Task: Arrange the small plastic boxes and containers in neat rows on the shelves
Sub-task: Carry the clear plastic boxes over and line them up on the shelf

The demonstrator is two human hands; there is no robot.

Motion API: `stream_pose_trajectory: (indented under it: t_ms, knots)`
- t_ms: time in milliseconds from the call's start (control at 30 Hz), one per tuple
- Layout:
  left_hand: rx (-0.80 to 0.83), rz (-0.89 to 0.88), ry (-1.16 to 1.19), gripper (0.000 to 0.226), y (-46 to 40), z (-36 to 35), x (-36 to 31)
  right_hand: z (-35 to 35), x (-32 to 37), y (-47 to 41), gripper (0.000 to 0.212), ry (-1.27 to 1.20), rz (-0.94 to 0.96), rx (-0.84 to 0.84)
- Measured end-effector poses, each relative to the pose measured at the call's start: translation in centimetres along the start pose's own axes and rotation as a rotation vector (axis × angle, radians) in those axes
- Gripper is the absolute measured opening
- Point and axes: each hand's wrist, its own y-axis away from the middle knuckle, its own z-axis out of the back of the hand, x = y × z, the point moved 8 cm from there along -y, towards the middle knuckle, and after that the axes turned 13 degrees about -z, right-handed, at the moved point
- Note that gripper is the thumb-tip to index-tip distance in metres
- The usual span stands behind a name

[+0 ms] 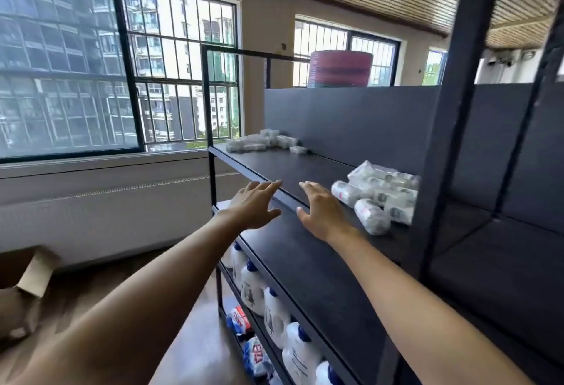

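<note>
- We're in a bright room with big barred windows (180, 70) looking out on apartment blocks, a slatted ceiling overhead, and a dark metal shelving unit (308, 268) running away from us on the right.
- Far end of the shelf (274, 167), up at chest height: there's the cluster of small clear plastic boxes (265, 142), a loose scatter, not a row, its spread running roughly along the shelf's length toward the back panel. One box (298, 149) sits apart at the right of the cluster.
- Nearer us on the same shelf, a heap of wrapped white packets (380, 193), lying on their sides with their long axes at mixed angles, close to the dark upright post (448, 128).
- Our left hand (254, 203) is stretched forward, palm down, fingers straight and spread, fingertips over the shelf's front rail. It holds nothing.
- Our right hand (320, 212) reaches out alongside, palm down over the shelf board, fingers extended and relaxed, thumb out to the side, holding nothing and well short of the boxes.
- Both forearms are bare and nearly parallel.
- Lower tier: white jugs with blue caps (276, 311) stand in a line.
- Up top, a stack of pink basins (340, 68).
- Cardboard box (27, 274) on the floor at left.
</note>
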Motion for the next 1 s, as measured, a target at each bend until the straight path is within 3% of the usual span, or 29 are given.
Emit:
stream_pose_trajectory:
  t_ms: [500,1000]
  knots:
    - [-0.08,-0.045,0.101,0.072,-13.4,-4.1,20.7,-11.3,5.3,-20.1,0.06,0.089,-0.089,-0.027]
    - [0.011,-0.196,0.102,0.069,-28.7,-11.4,37.3,-21.2,5.2,-38.6,0.055,0.25,-0.285,0.029]
